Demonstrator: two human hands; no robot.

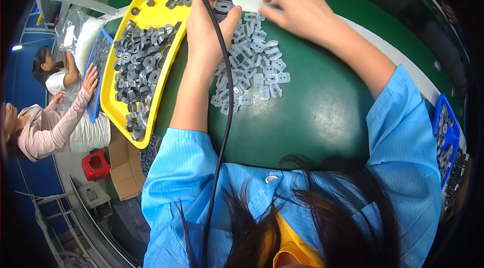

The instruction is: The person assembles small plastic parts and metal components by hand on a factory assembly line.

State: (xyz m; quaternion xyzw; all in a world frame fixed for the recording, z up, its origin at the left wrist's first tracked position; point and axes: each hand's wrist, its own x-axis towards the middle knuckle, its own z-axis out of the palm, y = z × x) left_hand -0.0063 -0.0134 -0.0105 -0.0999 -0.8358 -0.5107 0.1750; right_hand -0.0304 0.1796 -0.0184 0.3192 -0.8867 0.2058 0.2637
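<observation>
Head view: dark round slotted part (224, 4) in left hand (202, 33).

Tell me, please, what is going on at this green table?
The person's left hand holds a dark round part near the far end of a pile of light-grey pieces on the green table. The right hand is across from it, blurred; I cannot tell whether it holds anything. At the left is a yellow tray with many dark rounded parts.
</observation>
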